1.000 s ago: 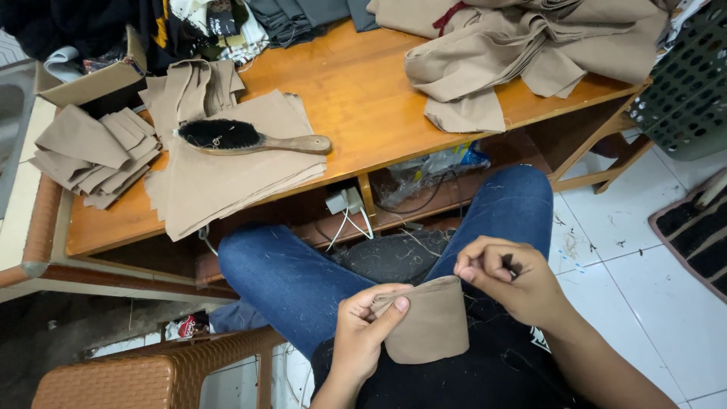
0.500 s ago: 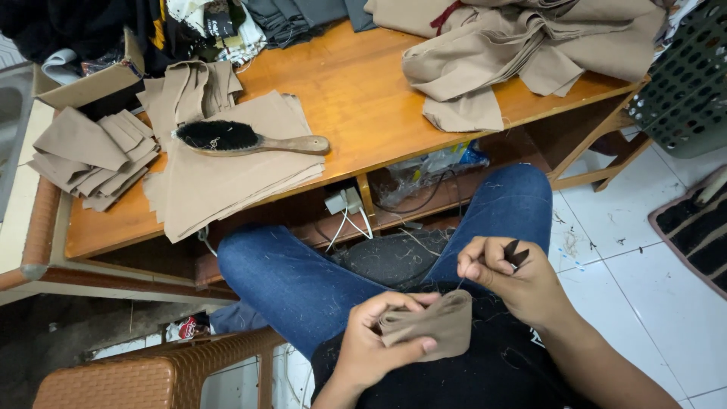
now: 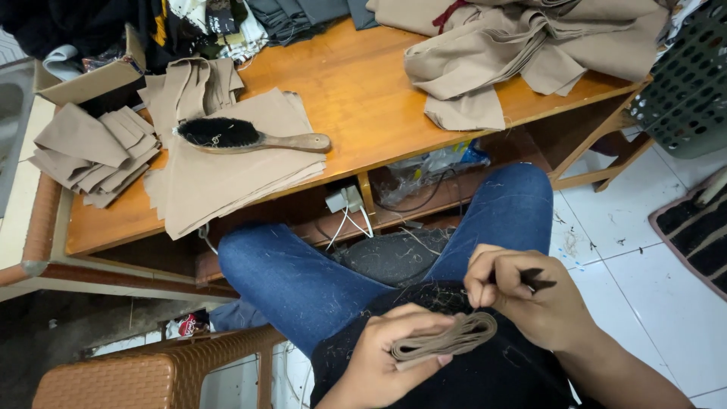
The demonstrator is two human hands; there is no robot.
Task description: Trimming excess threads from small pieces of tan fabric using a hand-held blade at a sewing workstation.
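Note:
I sit with my blue-jeaned legs under a low wooden table [image 3: 379, 98]. My left hand [image 3: 382, 360] grips a small beige fabric piece [image 3: 447, 338], now seen edge-on as stacked layers over my lap. Just right of it, my right hand [image 3: 522, 291] is closed around a small dark tool [image 3: 536, 280] whose black tip sticks out toward the right. The two hands almost touch above my dark shirt.
On the table lie a wooden brush with black bristles [image 3: 242, 136] on a stack of beige fabric pieces [image 3: 227, 174], folded beige pieces [image 3: 91, 151] at left, and a heap of beige cloth [image 3: 522, 45] at right. A woven brown stool [image 3: 159, 371] stands at lower left, a green basket [image 3: 693, 91] at right.
My left hand has turned the beige piece from lying flat and facing me to edge-on, folded in its fingers. My right hand has stayed close by with its tool.

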